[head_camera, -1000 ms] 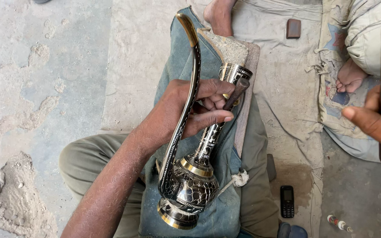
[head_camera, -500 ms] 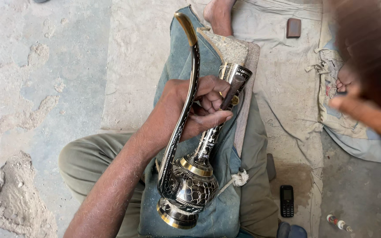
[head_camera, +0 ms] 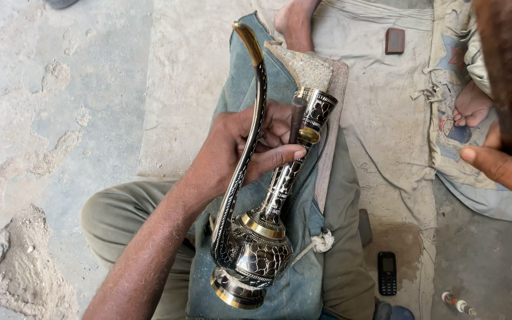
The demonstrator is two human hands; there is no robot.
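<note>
The left hand grips the neck of a tall engraved metal ewer, fingers wrapped round it and the thumb laid across the front. The ewer lies slanted in the middle of the frame on a blue-grey cloth over the person's lap, its round belly and gold-rimmed foot toward the lower centre, its mouth toward the upper right. Its long curved spout rises past the wrist to a gold tip near the top centre. A dark tool is pinched in the same fist, standing against the neck just below the rim.

Compared with a second ago, the grip and the ewer's slant are nearly unchanged; the piece is being held steady. What has moved is the right side of the frame: the right hand, blurred at the right edge, now sits lower and closer with a large dark shape above it (I cannot tell what it is, nor whether that hand holds anything).

A small phone lies on the floor at lower right, and a bare foot shows at the top.
</note>
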